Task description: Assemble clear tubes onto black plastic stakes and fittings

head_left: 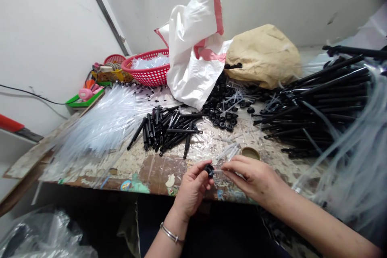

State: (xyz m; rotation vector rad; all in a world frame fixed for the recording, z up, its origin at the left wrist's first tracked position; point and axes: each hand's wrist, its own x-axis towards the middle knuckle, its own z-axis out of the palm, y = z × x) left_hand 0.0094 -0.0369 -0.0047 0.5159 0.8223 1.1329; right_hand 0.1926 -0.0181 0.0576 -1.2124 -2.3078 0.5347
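A small round black cap is pinched between the thumb and fingers of my left hand, just above the table's front edge. From the right, my right hand holds a short clear tube whose tip meets the cap; whether it sits inside cannot be made out. Several short clear tubes and a small round dish lie just behind my right hand. A pile of black caps and a heap of short black rods are farther back.
Long clear tubes cover the table's left side. At the right lie long black rods and more clear tubing. A red basket, white sack and brown bag stand at the back.
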